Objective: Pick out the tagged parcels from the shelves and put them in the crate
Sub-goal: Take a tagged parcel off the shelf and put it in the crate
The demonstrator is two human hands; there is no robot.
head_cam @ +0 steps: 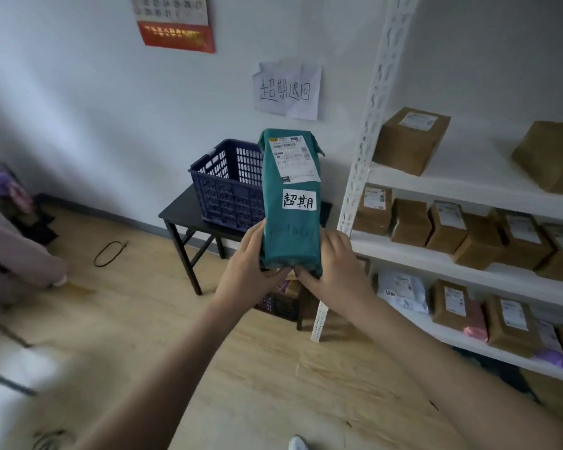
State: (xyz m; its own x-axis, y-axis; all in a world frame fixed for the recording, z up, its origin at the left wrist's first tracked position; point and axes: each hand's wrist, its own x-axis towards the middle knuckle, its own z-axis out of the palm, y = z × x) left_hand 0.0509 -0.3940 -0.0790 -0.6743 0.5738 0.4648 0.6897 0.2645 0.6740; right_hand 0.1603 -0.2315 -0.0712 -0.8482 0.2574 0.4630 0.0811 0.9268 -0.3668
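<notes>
A long green parcel (290,196) with a shipping label and a white handwritten tag stands upright in mid-air at the centre. My left hand (251,264) grips its lower left side and my right hand (333,271) grips its lower right side. Directly behind the parcel, a dark blue plastic crate (225,186) sits on a small black table (176,216); the parcel hides the crate's right part. To the right stand white shelves (436,254) with brown cardboard parcels (410,139).
A handwritten paper sign (288,90) and a red calendar (176,24) hang on the wall. A second dark crate (280,305) sits under the table. A black cable loop (109,253) lies on the wooden floor. Blurred fabric (10,241) fills the left edge.
</notes>
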